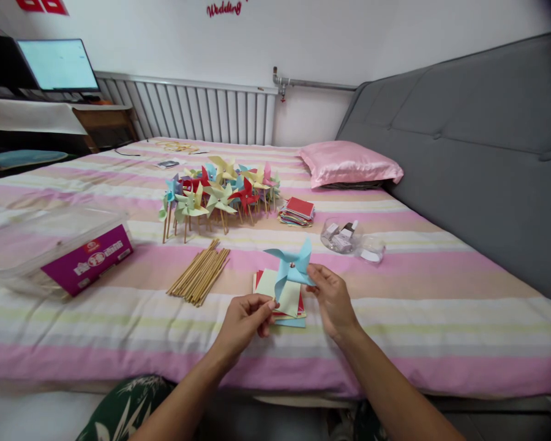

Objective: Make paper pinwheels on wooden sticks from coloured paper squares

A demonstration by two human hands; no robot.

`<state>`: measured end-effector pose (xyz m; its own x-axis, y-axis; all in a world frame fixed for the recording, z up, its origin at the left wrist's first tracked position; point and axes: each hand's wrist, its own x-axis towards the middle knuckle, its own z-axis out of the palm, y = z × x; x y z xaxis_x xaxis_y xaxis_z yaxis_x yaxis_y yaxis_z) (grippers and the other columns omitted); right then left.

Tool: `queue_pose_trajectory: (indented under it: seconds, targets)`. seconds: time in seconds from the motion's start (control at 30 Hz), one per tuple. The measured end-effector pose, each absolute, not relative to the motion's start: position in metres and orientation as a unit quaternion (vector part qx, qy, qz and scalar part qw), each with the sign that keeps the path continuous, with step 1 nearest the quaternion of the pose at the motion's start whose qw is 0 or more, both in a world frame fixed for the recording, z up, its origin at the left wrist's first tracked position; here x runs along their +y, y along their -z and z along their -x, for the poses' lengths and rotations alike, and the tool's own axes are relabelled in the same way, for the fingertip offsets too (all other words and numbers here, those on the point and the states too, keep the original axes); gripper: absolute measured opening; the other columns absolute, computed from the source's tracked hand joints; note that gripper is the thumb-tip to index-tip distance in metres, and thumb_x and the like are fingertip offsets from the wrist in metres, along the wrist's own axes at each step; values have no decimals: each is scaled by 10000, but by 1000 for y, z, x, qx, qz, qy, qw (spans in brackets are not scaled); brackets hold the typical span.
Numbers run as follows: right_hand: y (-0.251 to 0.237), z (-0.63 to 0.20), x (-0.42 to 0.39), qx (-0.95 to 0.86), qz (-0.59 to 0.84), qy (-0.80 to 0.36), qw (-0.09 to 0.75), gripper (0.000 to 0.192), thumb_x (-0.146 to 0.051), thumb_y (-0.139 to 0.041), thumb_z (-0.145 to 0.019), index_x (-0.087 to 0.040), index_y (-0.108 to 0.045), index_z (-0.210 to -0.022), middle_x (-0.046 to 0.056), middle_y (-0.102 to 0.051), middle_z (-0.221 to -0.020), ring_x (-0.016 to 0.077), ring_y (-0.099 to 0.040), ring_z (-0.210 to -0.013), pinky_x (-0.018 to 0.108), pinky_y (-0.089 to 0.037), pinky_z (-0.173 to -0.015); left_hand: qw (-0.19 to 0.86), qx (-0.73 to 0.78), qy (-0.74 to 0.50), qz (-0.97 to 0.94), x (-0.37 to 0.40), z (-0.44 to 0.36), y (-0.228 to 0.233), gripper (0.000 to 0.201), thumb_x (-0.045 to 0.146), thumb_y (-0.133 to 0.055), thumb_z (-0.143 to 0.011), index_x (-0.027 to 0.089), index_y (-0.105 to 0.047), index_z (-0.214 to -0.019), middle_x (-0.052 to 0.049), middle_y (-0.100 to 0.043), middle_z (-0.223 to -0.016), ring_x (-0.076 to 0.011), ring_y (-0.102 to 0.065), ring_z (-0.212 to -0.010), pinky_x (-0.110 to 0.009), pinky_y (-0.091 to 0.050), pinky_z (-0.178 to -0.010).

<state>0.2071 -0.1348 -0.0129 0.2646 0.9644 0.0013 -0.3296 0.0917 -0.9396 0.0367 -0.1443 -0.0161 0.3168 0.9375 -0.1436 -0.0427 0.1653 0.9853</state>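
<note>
A light blue paper pinwheel (290, 266) is held up between my two hands, a small fastener at its centre. My right hand (331, 299) pinches the blade on its right side. The fingers of my left hand (248, 315) are closed at the tip of the lower blade; whether they also grip a stick is hard to make out. Beneath the pinwheel lies a loose stack of square paper sheets (269, 285), pale green on top with red and blue edges showing. To the left a bundle of thin wooden sticks (199, 274) rests on the striped bedspread (142, 318).
Many finished pinwheels (220, 190) stand grouped farther back. Beside them is a pile of coloured paper squares (297, 210). Clear containers with small parts (342, 236) sit to the right, a plastic box (87, 254) to the left. A pink pillow (351, 163) lies by the grey headboard (463, 135).
</note>
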Motion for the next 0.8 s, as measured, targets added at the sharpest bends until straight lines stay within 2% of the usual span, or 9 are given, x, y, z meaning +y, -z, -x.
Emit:
queue_pose_trajectory:
  seconds: [0.13, 0.37, 0.57, 0.8]
  targets:
    - [12, -205, -135, -340, 488, -463, 657, 189, -353, -722, -645, -179, -670, -696, 16, -683, -728, 153, -572, -693, 247, -395, -596, 632, 431, -378, -521, -144, -37, 17, 334, 420, -646, -705, 89, -654, -752, 1, -561, -539, -58, -452, -395, -178, -335, -413]
    - [9, -208, -134, -336, 463, -464, 677, 176, -346, -711, -660, -180, -666, -696, 17, -681, -642, 166, -609, -639, 289, -435, -649, 638, 431, -348, -535, -144, -37, 16, 329, 419, -654, -691, 93, -675, -739, 5, -551, -531, -60, -449, -387, -184, -334, -406]
    - [11, -211, -134, -348, 454, -478, 666, 255, -432, -642, -726, -182, -643, -775, 22, -669, -733, 135, -567, -637, 249, -392, -577, 627, 437, -383, -518, -142, -37, 20, 323, 410, -662, -694, 92, -675, -750, -9, -587, -554, -57, -458, -404, -179, -329, -419]
    - [17, -200, -140, -388, 455, -591, 541, 352, -385, -727, -647, -151, -643, -897, 40, -662, -736, 117, -573, -600, 223, -372, -539, 611, 446, -443, -481, -140, -35, 20, 307, 388, -672, -697, 97, -674, -795, -57, -670, -629, -88, -518, -461, -196, -374, -463]
